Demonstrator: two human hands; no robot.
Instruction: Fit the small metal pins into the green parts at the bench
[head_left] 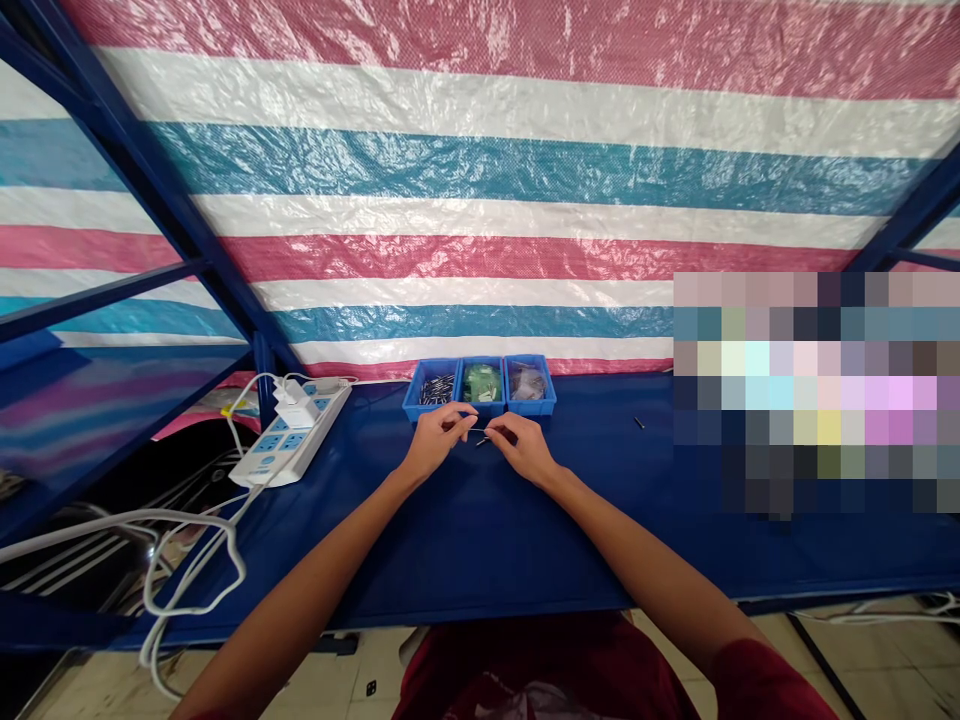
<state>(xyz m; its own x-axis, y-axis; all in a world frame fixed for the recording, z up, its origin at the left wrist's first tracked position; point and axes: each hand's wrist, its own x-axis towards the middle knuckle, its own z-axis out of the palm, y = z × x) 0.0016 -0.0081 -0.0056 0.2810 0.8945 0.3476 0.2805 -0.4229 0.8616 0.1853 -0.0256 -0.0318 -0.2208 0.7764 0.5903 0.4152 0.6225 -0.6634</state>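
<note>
In front of the middle bin (492, 409), the left hand (437, 438) and right hand (526, 449) pinched a thin pale strand (478, 430), its ends hidden.

The far striped sheet (480, 165) is woven plastic, glossy and crinkled. The table (465, 560) looks like painted metal, smooth with a soft sheen; the frame (161, 190) at the left has a similar painted finish, and the shelf (112, 420) there is glossy enough to mirror the stripes. The left bin (411, 397), middle bin (491, 409) and right bin (534, 408) are smooth plastic, holding shiny metal pins (436, 390), green plastic film (481, 384) and clear, wrinkled film (529, 382) respectively. The power strip (274, 462) is smooth white plastic, its cables (238, 560) plastic-sheathed. The near shirt (465, 665) is matt cloth. The thin pale strip (478, 430) between the fingers (498, 430) is too small for its material to show.
</note>
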